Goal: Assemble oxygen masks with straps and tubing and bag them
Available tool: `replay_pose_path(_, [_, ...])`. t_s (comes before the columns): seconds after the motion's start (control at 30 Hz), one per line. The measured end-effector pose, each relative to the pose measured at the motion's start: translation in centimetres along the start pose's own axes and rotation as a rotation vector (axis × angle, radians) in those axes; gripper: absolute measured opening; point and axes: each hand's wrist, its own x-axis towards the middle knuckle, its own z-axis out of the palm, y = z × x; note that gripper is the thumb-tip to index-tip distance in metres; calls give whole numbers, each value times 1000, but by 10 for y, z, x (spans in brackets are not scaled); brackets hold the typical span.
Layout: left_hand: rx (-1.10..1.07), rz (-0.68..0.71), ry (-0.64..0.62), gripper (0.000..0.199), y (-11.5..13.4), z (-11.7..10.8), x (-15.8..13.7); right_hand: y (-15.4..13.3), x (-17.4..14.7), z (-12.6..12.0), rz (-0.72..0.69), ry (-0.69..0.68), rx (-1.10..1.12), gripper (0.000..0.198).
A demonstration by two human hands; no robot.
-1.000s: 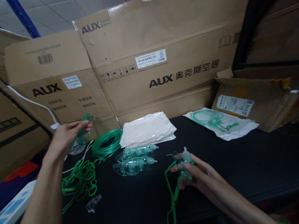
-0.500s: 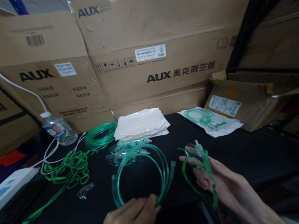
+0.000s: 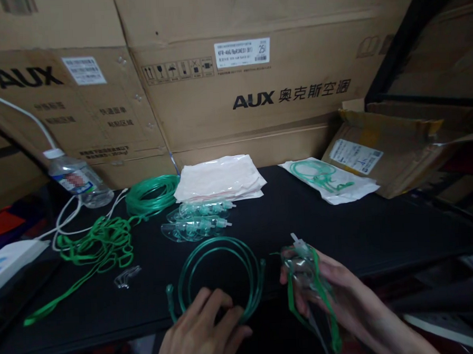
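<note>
A coil of thin green tubing [image 3: 254,274] with a connector at each end lies at the front of the black table. My left hand [image 3: 202,326] is at its near side, fingers bent and apart, touching or just over the loops. In my right hand [image 3: 332,277] is a clear oxygen mask [image 3: 304,266] with a white nozzle pointing up. Its green elastic strap [image 3: 320,283] hangs down in front of my fingers. Several similar clear masks [image 3: 199,226] lie in a row behind the coil.
Behind stand a stack of white packets [image 3: 219,179], a bagged tubing set [image 3: 321,178] and a bigger green coil [image 3: 152,194]. Tangled green elastic [image 3: 101,242], small clear clips [image 3: 126,277], a bottle [image 3: 78,180] and a white power strip [image 3: 15,262] are left. Cardboard boxes [image 3: 289,121] wall the back.
My left hand's fingers have loosened from the tubing coil, which has settled lower onto the table. My right hand has tilted the mask and moved slightly down. The view has tipped downward.
</note>
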Motion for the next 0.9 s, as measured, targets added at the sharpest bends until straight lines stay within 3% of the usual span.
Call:
replay_pose_path(0.07, [-28, -27, 51, 20, -1, -1, 0, 5, 0, -2, 17, 21, -158, 47])
replay_pose_path(0.17, [-77, -114, 137, 27, -6, -5, -8, 16, -3, -6, 76, 157, -521, 68])
replay_pose_path(0.27, [-80, -306, 224, 39, -19, -10, -21, 26, -3, -5, 97, 192, -769, 85])
replay_pose_path(0.4, [-10, -686, 264, 52, -42, -14, -32, 31, -3, 3, -34, 159, -921, 73])
replay_pose_path(0.47, [-21, -784, 219, 58, -52, -17, -34, 28, -3, 8, -89, 124, -1010, 63])
replay_pose_path(0.67, [-126, -749, 179, 49, -61, -20, -36, 1, -1, 22, -213, 21, -1296, 43])
replay_pose_path(0.77, [-97, -701, 232, 47, -61, -17, -29, -5, 3, 20, -239, -5, -1346, 45])
replay_pose_path(0.9, [-65, -538, 316, 39, -57, -17, -7, 0, 11, 8, -238, -43, -1290, 51])
